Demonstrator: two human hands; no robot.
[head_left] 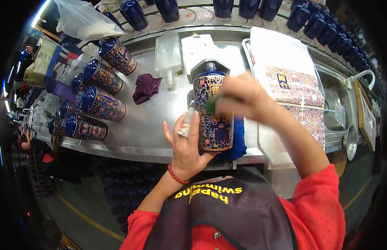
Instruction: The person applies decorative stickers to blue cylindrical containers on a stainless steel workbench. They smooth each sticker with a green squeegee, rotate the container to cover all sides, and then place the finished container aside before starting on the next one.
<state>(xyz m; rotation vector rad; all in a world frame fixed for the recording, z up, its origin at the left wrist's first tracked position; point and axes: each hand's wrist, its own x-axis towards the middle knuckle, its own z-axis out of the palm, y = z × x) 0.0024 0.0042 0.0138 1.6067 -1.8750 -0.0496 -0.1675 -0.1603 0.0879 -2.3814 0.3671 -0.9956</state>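
Observation:
A dark blue bottle (216, 121) with a colourful floral pattern lies tilted back in a grey holder, its neck pointing away from me. My left hand (186, 150) grips its lower left side, thumb by the base; one finger has a white wrap. My right hand (247, 98), smeared by motion, is closed over the bottle's upper front. From it a small green tool (209, 107) pokes out against the patterned surface; blur hides its exact kind. Under the bottle's right side is a blue cloth (238, 143).
Several patterned bottles (102, 103) stand at the left of the metal bench (139, 121), beside a purple cloth (147, 88). Patterned printed sheets (293, 87) lie at right, before a sink (336, 104). A clear rectangular container (168, 54) lies behind. Plain blue bottles (134, 14) line a conveyor.

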